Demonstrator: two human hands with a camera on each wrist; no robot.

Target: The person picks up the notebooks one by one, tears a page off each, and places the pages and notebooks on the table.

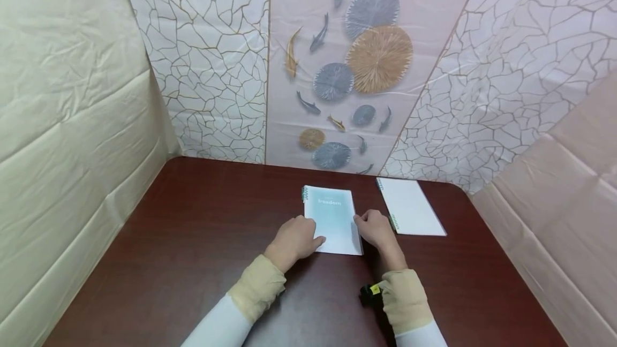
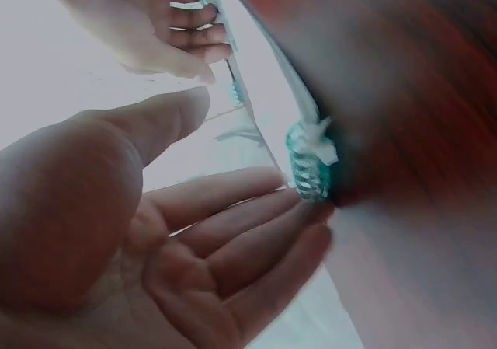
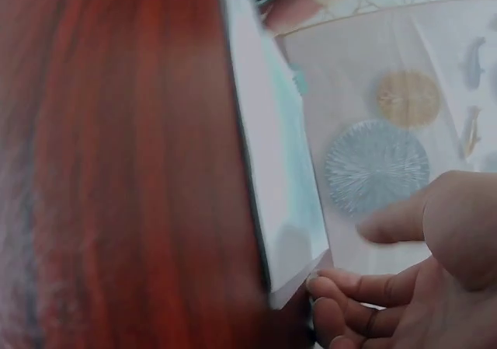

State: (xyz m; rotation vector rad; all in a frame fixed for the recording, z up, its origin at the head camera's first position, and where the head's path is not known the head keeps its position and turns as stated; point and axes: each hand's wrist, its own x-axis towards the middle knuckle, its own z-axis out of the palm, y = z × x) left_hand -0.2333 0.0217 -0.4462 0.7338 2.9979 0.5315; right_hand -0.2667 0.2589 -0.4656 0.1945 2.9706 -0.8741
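A spiral notebook (image 1: pixel 335 226) with a pale teal cover printed "freedom" lies on the dark red table, its green coil at the left. My left hand (image 1: pixel 294 237) is at its left edge, the thumb out over the lower cover. In the left wrist view the fingers reach to the teal coil (image 2: pixel 308 166), and the thumb stands apart from them. My right hand (image 1: pixel 378 227) is at the opposite edge. The right wrist view shows its bent fingertips (image 3: pixel 322 283) right at the notebook's edge, with the thumb held away from the cover.
A second spiral notebook (image 1: pixel 413 208) with a blank white top lies to the right, near the table's back edge. A small black item with a yellow label (image 1: pixel 370 293) shows beside my right wrist. Patterned cloth (image 1: pixel 217 58) hangs behind the table (image 1: pixel 193 229).
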